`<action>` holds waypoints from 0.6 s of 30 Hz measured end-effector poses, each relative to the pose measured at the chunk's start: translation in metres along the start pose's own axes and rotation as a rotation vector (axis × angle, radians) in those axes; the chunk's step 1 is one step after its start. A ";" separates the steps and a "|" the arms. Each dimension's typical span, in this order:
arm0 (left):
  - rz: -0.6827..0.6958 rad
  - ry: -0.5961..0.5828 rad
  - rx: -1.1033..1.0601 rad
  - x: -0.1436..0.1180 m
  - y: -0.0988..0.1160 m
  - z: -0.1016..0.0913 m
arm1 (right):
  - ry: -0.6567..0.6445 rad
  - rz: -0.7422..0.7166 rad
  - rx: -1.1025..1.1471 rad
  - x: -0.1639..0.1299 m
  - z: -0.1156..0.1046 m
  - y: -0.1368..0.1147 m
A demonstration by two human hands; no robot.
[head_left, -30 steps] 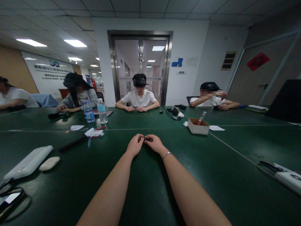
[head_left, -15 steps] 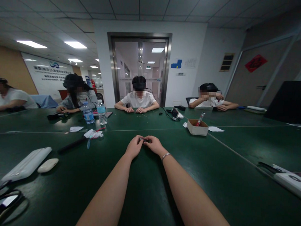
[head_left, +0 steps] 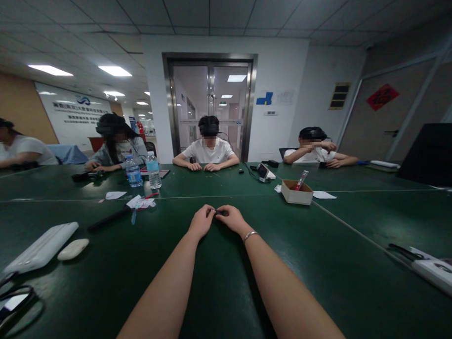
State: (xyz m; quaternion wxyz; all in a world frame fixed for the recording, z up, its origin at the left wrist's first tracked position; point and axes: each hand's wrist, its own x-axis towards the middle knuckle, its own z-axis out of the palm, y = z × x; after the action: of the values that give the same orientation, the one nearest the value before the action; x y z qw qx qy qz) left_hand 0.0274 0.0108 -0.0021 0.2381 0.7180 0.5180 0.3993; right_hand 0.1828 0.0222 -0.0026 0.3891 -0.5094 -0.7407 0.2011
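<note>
Above the dark green table (head_left: 222, 288), my left hand (head_left: 202, 221) and my right hand (head_left: 231, 219) meet in the middle of the head view. Between their fingertips is a small dark object (head_left: 218, 213), too small and too covered to name. The fingers of both hands are closed in a pinch on it. A silver bracelet (head_left: 249, 235) circles my right wrist. Beyond the hands, to the right, stands a small open box (head_left: 296, 195) with a red-and-clear tool-like item (head_left: 301, 180) leaning in it.
Two water bottles (head_left: 154, 170) stand to the left, near paper scraps (head_left: 140, 202) and a long black object (head_left: 111, 219). A white pouch (head_left: 41, 247) and a rounded white case (head_left: 73, 249) lie at left. A white device (head_left: 439, 271) lies at right. Several people sit around the table.
The small dark object has turned slightly between my fingertips. Both hands stay almost in place. The whole view has shifted down a little.
</note>
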 end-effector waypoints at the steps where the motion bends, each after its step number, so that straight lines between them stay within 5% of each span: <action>1: -0.002 -0.003 -0.005 0.000 0.001 0.000 | -0.001 -0.001 0.001 0.000 0.000 0.000; 10: -0.060 -0.012 0.015 -0.003 0.008 -0.002 | -0.017 0.037 0.061 -0.004 -0.003 -0.001; 18: -0.097 0.010 0.264 -0.004 0.017 -0.007 | -0.051 0.065 0.120 -0.004 -0.005 -0.001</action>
State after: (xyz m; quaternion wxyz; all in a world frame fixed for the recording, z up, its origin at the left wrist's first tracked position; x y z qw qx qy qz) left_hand 0.0303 0.0010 0.0131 0.1578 0.7153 0.6013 0.3192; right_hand 0.1867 0.0173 0.0001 0.3932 -0.5037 -0.7200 0.2709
